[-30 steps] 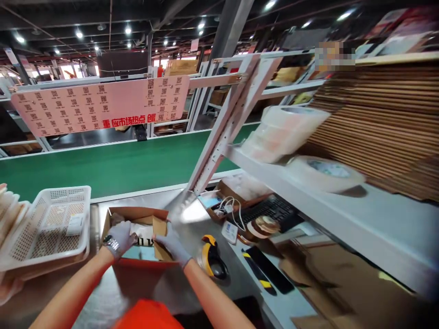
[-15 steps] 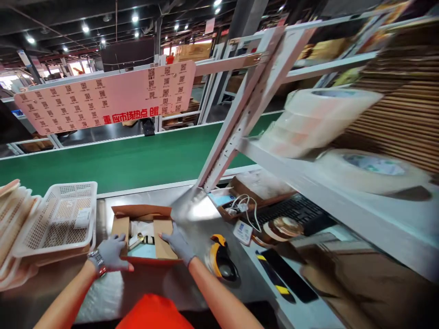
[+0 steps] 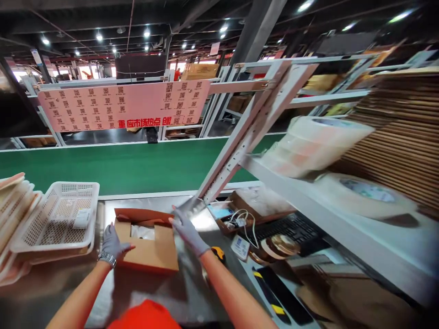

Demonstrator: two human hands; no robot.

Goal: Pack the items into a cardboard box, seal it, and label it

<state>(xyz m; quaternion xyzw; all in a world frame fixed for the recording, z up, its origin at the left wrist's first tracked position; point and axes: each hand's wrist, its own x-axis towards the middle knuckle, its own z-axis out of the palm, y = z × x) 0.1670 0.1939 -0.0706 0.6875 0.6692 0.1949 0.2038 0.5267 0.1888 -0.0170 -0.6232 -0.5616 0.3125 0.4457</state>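
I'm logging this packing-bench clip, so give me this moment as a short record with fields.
Setting: steel bench beside a green conveyor belt
Left hand: gloved, resting on the left side of the cardboard box
Right hand: gloved, at the box's right edge
Box: near flap folded down, a gap at the back showing white contents
Nearby: white mesh basket to the left, yellow tape dispenser to the right

I'm getting a bright, evenly lit picture from the rows of ceiling lamps far above my hands, and they throw a hot glare patch on the steel table just right of my right hand. The wide lens bends the shelf frame. The tape rolls and stacked cardboard far right smear with blur.
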